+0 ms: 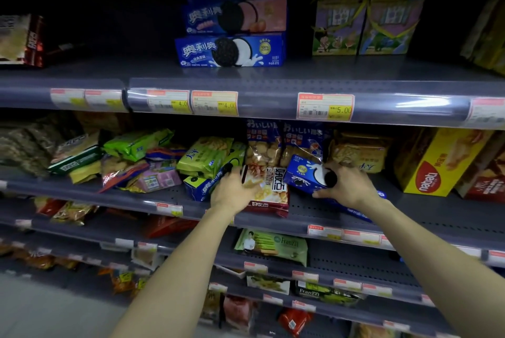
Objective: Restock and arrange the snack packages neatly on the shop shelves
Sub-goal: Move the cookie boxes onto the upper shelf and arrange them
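Snack packages crowd the middle shelf, a grey perforated metal board: glossy crinkled bags and stiff rectangular cartons. The left hand lies spread, fingers loosely open, on a shiny red-and-white biscuit bag lying flat. The right hand grips a tilted blue cookie box at its end.

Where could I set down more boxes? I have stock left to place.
Top shelf: bare between the dark red pack and the blue cookie box stack. Middle shelf: bare deck in front of the yellow box. Its left half, around the green packs, is crowded.
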Action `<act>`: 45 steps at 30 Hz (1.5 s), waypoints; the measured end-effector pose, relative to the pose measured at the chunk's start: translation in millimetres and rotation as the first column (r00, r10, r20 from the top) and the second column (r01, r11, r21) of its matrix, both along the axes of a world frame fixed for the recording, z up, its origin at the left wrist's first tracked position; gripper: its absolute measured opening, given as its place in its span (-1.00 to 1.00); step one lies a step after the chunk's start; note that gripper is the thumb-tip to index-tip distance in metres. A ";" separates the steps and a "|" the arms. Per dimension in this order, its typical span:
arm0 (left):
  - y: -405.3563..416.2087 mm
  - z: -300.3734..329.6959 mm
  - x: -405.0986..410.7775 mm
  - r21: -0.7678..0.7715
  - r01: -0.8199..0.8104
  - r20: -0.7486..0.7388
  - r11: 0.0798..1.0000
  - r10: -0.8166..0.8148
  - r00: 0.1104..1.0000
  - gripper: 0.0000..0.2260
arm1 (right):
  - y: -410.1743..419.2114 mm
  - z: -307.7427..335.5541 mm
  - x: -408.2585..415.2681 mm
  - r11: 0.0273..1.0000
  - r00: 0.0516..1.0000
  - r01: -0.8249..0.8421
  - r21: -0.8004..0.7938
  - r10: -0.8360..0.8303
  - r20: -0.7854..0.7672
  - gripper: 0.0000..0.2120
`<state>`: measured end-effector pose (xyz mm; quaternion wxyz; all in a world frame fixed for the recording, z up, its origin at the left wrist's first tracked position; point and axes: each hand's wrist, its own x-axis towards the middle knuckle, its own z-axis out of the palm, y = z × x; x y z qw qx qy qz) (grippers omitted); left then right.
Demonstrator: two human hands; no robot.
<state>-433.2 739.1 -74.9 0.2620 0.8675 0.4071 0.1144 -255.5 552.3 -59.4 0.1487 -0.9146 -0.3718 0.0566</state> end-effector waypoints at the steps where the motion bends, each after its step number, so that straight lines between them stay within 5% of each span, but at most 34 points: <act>1: 3.7 5.2 -4.4 0.063 -0.042 0.041 0.997 0.039 0.998 -0.44 | 0.2 -0.2 -1.1 1.000 1.000 0.002 -0.005 -0.002 0.007 -0.26; 4: 17.8 17.6 -23.0 0.297 -0.188 0.230 0.936 0.121 0.966 -0.69 | 0.3 -0.5 -4.2 1.000 1.000 0.009 -0.008 -0.009 0.024 -0.24; 7: 38.5 16.8 -40.0 0.407 -0.316 0.282 0.857 0.211 0.936 -0.54 | 0.5 -1.0 -6.8 1.000 1.000 0.018 -0.017 -0.018 0.022 -0.21; 11: 60.4 8.8 -47.2 0.179 -0.414 0.171 0.893 0.386 0.906 -0.11 | 2.1 -1.0 -9.0 1.000 0.999 0.021 -0.023 -0.020 0.032 -0.18; 16: 71.0 3.1 -41.7 -0.038 -0.335 0.141 0.941 0.337 0.931 -0.10 | 1.8 -2.4 -8.9 0.999 0.999 0.032 -0.019 -0.031 0.041 -0.21; 29: 26.5 15.8 -16.9 -0.053 -0.163 0.480 0.985 0.169 0.861 -0.32 | -7.5 4.6 6.8 0.975 0.987 0.158 0.157 -0.156 -0.026 -0.32; 39: -20.2 -17.1 -9.2 -0.076 0.058 0.258 0.995 -0.036 0.965 -0.20 | -8.5 5.7 10.3 0.965 0.985 0.170 0.197 -0.162 -0.056 -0.25; 45: 13.1 3.5 -21.8 0.054 -0.138 0.358 0.989 0.110 0.927 -0.35 | -5.5 4.9 5.6 0.971 0.988 0.151 0.186 -0.143 -0.056 -0.26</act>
